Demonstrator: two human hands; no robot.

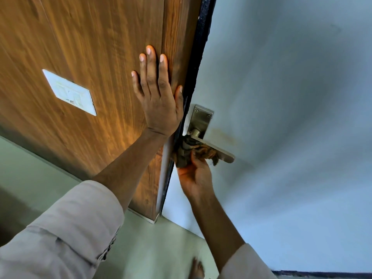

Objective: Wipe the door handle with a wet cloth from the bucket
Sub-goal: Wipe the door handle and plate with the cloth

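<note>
A metal lever door handle on a brushed backplate is fixed to the pale blue door. A dark, striped wet cloth is bunched around the lever near its pivot. My right hand grips the cloth from below and presses it against the lever. My left hand lies flat, fingers spread, on the brown wood panel beside the door's dark edge. The bucket is not in view.
A white switch plate is set in the wood panel at the left. Pale green floor shows below, with my bare foot on it. My light sleeves fill the lower frame.
</note>
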